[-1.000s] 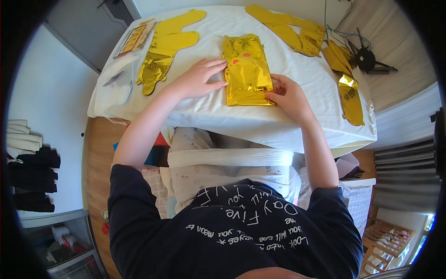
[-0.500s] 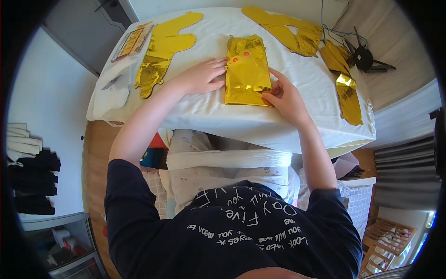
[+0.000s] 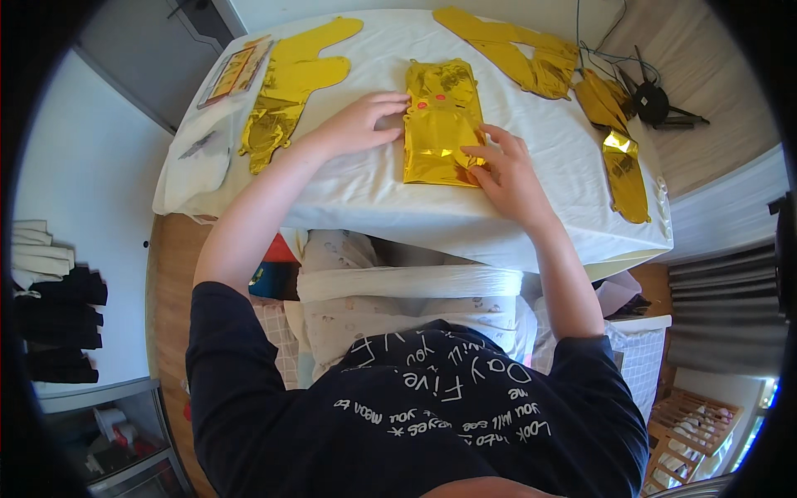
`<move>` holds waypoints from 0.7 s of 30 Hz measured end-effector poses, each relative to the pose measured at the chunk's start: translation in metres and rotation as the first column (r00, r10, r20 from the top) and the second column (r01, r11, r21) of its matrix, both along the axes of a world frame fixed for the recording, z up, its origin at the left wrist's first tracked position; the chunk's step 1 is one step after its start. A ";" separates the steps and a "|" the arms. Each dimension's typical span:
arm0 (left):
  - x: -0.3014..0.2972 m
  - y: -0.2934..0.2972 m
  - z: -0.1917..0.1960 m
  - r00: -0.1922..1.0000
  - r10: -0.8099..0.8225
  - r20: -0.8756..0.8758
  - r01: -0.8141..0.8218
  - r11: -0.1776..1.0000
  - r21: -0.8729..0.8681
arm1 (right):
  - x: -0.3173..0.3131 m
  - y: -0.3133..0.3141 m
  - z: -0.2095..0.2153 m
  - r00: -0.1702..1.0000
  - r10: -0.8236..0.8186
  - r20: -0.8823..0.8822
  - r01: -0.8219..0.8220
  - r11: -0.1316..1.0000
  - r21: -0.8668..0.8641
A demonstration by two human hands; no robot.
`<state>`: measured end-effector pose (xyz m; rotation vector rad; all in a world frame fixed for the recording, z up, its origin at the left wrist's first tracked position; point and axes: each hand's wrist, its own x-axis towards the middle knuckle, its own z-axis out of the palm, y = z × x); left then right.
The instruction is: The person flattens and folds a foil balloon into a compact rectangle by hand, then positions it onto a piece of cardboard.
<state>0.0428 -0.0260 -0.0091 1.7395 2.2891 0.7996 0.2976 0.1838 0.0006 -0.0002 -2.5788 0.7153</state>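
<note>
Clear bag: a crumpled clear bag [image 3: 199,162] lies at the table's left edge, well to the left of the left fingers.
Flat packet: a red-edged packet [image 3: 237,73] lies beyond the bag, farther away than the left fingertips.
Lobed foil: a gold lobed foil [image 3: 286,95] lies flat, left of the left fingers, apart from them.
Left hand: the left hand [image 3: 361,129] is spread, thumb away from the fingers, gripping nothing; its fingertips are at the left edge of the folded foil, light contact or none, I cannot tell.
Folded foil: the gold folded foil [image 3: 442,137] with two red spots lies between both sets of fingers, seemingly doubled over, its straight edge toward the person.
Right hand: the right hand [image 3: 510,178] has its fingers loosely parted over the near right corner, with no pinch showing.
Step in hand: judging by the pose, steadying and squaring the foil.
Next move: would call for light, flat fingertips, since thin foil likely slides and creases easily.
Outer foils: a gold branching foil [image 3: 548,70] and a gold narrow foil [image 3: 629,183] lie to the right of the right fingers, untouched.
Router: a black router [image 3: 652,104] stands rightmost, well apart from them.
</note>
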 end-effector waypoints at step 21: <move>-0.006 0.006 -0.012 0.996 -0.015 -0.087 0.024 0.994 0.105 | -0.066 0.021 0.013 0.750 0.614 0.247 -0.661 0.680 0.317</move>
